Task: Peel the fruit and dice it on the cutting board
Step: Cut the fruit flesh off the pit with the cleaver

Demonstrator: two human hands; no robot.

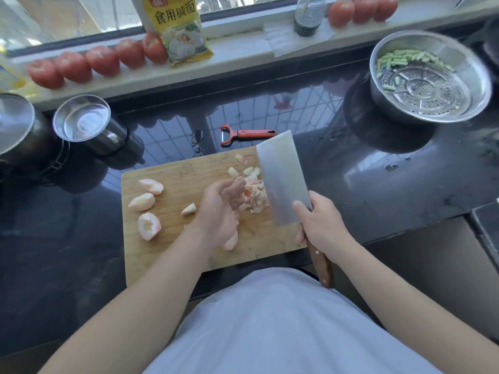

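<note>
On the dark glossy counter (378, 184), a wooden cutting board (172, 174) below a sunlit windowsill (243, 58).

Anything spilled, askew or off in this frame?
Minor only: water droplets sit on the counter beside the peeler, with more specks right of the cutting board. Diced fruit stays on the board.
</note>
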